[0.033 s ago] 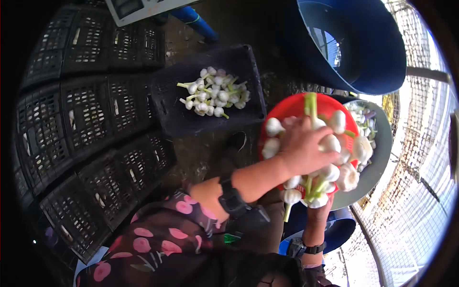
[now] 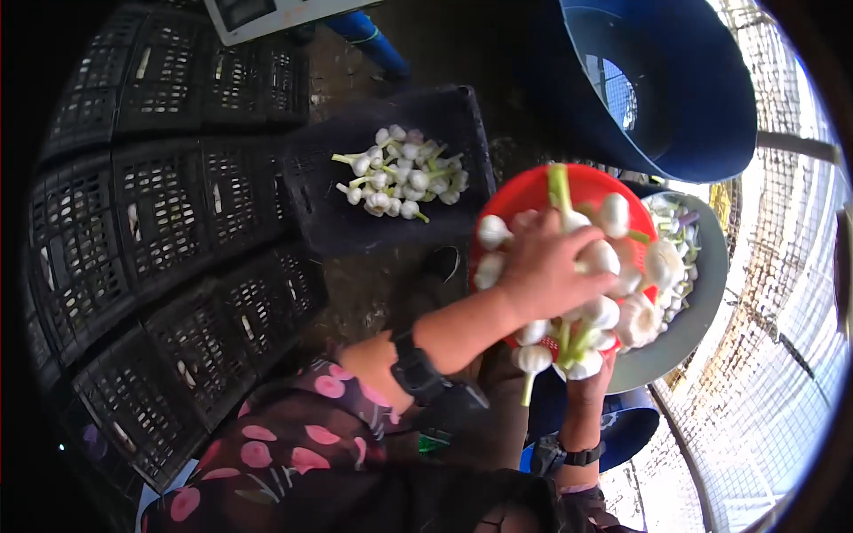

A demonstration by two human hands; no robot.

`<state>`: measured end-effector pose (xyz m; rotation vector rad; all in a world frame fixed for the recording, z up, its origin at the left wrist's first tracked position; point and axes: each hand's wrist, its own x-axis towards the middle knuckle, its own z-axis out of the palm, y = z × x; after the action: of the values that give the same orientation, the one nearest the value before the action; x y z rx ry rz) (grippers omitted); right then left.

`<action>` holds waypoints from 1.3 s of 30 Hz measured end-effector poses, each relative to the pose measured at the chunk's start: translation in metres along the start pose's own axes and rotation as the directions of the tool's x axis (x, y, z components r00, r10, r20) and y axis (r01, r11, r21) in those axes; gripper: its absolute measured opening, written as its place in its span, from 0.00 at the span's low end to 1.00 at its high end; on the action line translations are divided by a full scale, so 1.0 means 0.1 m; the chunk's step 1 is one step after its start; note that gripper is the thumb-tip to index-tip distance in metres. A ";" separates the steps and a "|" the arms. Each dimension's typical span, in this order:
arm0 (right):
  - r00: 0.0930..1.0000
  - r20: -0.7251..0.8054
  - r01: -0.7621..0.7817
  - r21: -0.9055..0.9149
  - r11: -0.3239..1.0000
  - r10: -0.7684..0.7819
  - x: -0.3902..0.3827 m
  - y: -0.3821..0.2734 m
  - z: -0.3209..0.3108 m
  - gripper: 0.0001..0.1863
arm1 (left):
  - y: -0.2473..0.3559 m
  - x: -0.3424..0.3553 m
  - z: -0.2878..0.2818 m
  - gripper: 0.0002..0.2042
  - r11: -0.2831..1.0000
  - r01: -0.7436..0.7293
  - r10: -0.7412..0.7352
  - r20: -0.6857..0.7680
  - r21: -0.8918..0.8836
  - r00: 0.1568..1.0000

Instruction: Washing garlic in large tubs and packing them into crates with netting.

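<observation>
A red plastic basket point(image 2: 524, 189) is heaped with garlic bulbs point(image 2: 639, 320) on green stems. Across the heap lies my left hand point(image 2: 544, 266), its fingers and thumb curled round white garlic bulbs point(image 2: 599, 258). A long green stem stands up past the fingers. My right hand point(image 2: 593, 380) grips the basket's near side; its fingers are mostly hidden by garlic and the rim. One garlic bulb point(image 2: 531, 359) overhangs that near edge, stem pointing down. To the right, partly behind the basket, a grey-green tub point(image 2: 702, 311) holds more garlic or trimmings.
A dark crate point(image 2: 333, 226) with a pile of garlic point(image 2: 404, 175) stands on the floor ahead to the left. Stacked black slatted crates point(image 2: 160, 195) line the left side. A big blue barrel point(image 2: 711, 107) is at far right, wire mesh point(image 2: 800, 293) beyond. Another blue container point(image 2: 631, 435) sits near my right forearm.
The red basket, its garlic and both my hands have shifted slightly left. My left hand keeps its hold on the bulbs.
</observation>
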<state>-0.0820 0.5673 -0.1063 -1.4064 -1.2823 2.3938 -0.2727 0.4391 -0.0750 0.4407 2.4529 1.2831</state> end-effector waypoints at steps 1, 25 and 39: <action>1.000 0.006 -0.019 -0.068 0.997 0.020 0.10 0.10 0.16 0.27 | -0.17 0.00 -0.25 0.24 0.992 0.111 -0.109 0.035 -0.064 0.993; 0.331 0.762 0.768 -0.560 -0.311 -0.556 1.20 0.58 2.73 0.35 | -2.91 -0.89 -0.62 0.22 0.485 0.468 -0.867 -0.334 -0.739 0.370; 0.674 -0.094 0.584 -0.539 0.607 -0.732 0.86 -0.69 -0.15 0.17 | -1.60 -0.55 0.47 0.15 0.857 0.296 -0.447 -0.321 -0.423 0.835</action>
<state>-0.1419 0.6594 -0.1207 -1.0190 -1.9340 1.3478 -0.2218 0.3630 -0.2250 -0.4417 2.3571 1.7178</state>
